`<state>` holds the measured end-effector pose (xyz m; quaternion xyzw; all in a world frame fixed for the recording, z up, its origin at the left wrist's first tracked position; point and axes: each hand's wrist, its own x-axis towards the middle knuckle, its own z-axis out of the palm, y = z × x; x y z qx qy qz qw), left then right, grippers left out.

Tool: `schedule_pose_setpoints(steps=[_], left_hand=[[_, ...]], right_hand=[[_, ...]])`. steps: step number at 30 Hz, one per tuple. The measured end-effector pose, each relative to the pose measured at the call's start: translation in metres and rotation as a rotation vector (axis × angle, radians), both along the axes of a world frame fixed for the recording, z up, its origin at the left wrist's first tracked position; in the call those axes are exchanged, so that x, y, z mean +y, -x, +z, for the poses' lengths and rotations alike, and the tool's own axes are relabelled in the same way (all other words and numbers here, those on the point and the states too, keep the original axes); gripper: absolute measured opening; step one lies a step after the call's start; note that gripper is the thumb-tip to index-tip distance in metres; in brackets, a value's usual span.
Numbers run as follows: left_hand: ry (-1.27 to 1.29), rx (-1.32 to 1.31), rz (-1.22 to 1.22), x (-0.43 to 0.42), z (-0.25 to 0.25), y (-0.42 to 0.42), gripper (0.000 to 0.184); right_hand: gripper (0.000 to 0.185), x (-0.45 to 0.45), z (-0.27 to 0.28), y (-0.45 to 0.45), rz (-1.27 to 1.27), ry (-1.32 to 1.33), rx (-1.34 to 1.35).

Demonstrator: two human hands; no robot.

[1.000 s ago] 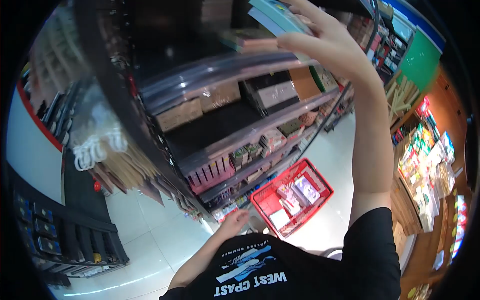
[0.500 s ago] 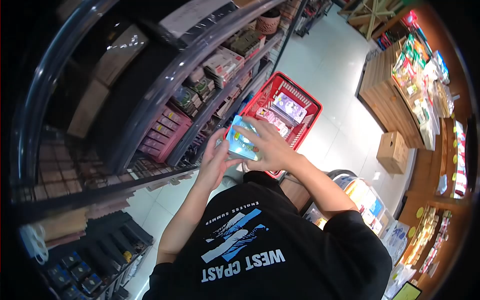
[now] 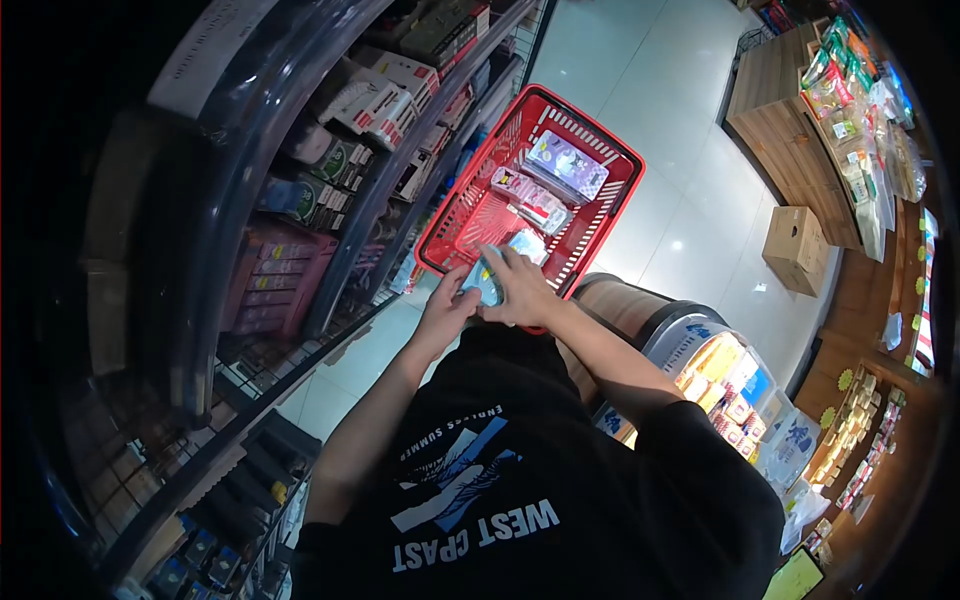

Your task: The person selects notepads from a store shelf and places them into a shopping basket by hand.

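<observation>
Between my two hands is a small light-blue printed package, held at the near end of a red shopping basket. My left hand grips the package's left side, thumb toward it. My right hand closes round its right side, and the fingers cover part of the print. Inside the basket lie a purple cartoon-printed box, a pink and white package and a pale blue-white item just beyond my right fingers. What the held package contains cannot be made out.
Shelves with boxed goods and a pink crate rise on the left. On the right are a lit display case, a cardboard box on the tiled floor, and a wooden stand with bagged goods.
My hands have moved down and closer to my body with the blue package, which is now tilted and more covered. The basket appears larger, and more of its inside shows.
</observation>
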<state>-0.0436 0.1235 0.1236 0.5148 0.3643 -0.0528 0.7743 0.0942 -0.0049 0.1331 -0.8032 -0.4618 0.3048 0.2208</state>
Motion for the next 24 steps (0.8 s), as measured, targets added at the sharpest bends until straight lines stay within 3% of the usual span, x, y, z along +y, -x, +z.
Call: schedule_pose_setpoints(steps=[1,6,11,20,24], left_hand=[[-0.14,-0.048,-0.037,0.0,-0.004,-0.001,0.051],[-0.049,0.061,0.007,0.007,0.011,0.017,0.049],[-0.064,0.188,0.031,0.005,0.006,0.053,0.037],[-0.026,0.331,0.055,-0.006,0.007,0.077,0.034],[-0.026,0.321,0.032,-0.009,0.001,0.082,0.037]], right_hand=[[0.108,-0.003,-0.015,-0.008,-0.025,0.006,-0.007],[0.113,-0.016,-0.08,-0.044,-0.211,0.314,-0.144],[0.111,-0.012,-0.126,-0.051,-0.18,0.485,-0.155],[0.11,-0.004,-0.181,-0.036,-0.09,0.662,-0.212],[0.117,-0.006,-0.171,-0.031,-0.076,0.775,-0.196]])
